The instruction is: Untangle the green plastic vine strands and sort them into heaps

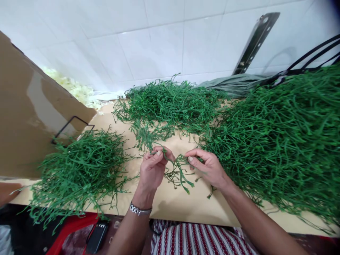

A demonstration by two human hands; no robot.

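Three green heaps, two hands, one sprig

Three heaps of green plastic sprigs lie on one tabletop [186,209]: a left heap [79,170], a middle heap [170,102] and a far larger right heap [281,141]; the strands in each are too many and too tangled to count. Two hands are in view, the left hand [152,170] and the right hand [208,166], with one small sprig [179,170] between them. One wristwatch [139,209], one cardboard sheet [29,117], one black metal bracket [255,42], one dark phone [97,237].

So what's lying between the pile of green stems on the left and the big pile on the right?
In the head view, both hands, left hand and right hand, pinching a green sprig over bare tan board.
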